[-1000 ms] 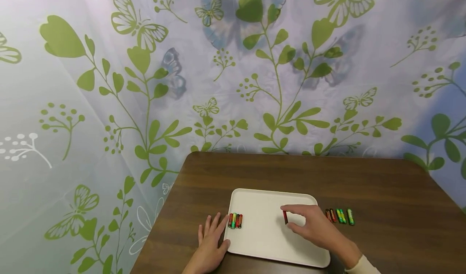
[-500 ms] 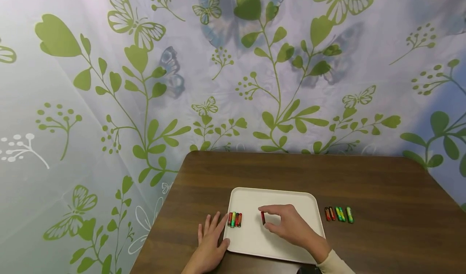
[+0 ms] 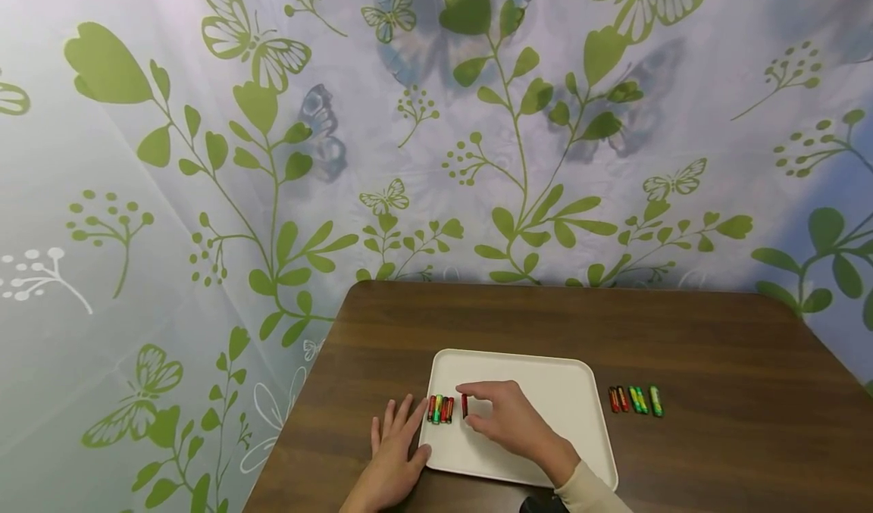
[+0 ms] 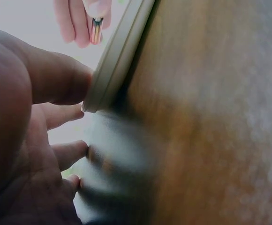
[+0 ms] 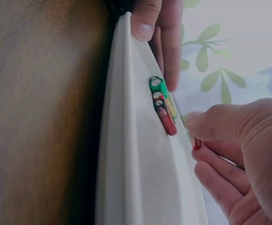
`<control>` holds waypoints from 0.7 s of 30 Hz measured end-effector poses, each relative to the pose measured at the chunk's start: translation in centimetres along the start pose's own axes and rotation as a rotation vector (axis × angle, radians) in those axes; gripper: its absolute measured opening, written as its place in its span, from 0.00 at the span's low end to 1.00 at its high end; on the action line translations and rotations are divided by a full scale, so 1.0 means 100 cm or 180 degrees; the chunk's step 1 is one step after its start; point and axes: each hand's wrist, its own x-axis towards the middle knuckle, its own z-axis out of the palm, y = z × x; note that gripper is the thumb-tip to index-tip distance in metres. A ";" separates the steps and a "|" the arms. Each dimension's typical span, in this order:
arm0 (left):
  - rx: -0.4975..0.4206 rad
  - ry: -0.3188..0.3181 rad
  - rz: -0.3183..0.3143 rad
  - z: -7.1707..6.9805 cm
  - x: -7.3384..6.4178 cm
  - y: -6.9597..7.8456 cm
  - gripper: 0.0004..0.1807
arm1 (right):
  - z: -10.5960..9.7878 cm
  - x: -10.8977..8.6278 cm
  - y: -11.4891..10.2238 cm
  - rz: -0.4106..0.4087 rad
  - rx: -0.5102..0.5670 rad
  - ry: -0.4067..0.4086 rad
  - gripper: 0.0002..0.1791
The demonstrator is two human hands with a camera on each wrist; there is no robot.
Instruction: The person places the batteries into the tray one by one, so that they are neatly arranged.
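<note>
My right hand point(image 3: 508, 416) pinches a red-and-black battery point(image 3: 464, 405) end to end between thumb and fingertips, over the left part of the white tray point(image 3: 546, 452). Just left of it, a row of several red and green batteries point(image 3: 440, 409) lies side by side along the tray's left edge. My left hand point(image 3: 392, 452) lies with fingers spread on the table, its thumb and index fingertip touching the tray's left rim. In the left wrist view, the left thumb point(image 4: 61, 77) rests against the rim. The right wrist view shows the held battery point(image 5: 197, 143) mostly hidden by the fingers.
On the brown wooden table point(image 3: 716, 452), right of the tray, lie two red batteries point(image 3: 617, 399) and several green batteries point(image 3: 644, 401). A curtain with green leaves and butterflies point(image 3: 436, 134) hangs behind the table. A black object point(image 3: 542, 505) shows at the bottom edge, below the right wrist.
My right hand has carried the red battery leftward across the tray, from its right half to beside the battery row. The left hand has stayed at the tray's left rim.
</note>
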 end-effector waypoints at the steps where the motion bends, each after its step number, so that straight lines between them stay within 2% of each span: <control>1: 0.0001 0.0011 0.0008 0.000 0.000 -0.001 0.40 | 0.002 0.001 -0.001 0.0007 -0.0014 0.0000 0.24; 10: 0.0003 -0.0051 -0.0011 -0.001 0.000 0.000 0.40 | 0.013 0.007 -0.003 -0.0023 -0.0105 -0.0043 0.24; 16: 0.0006 -0.0057 -0.0012 -0.001 -0.001 0.001 0.40 | 0.021 0.011 -0.005 -0.0037 -0.0460 -0.0048 0.23; 21: -0.0018 -0.0013 0.0026 -0.002 -0.001 0.000 0.40 | 0.025 0.014 -0.008 -0.0044 -0.0519 -0.0056 0.23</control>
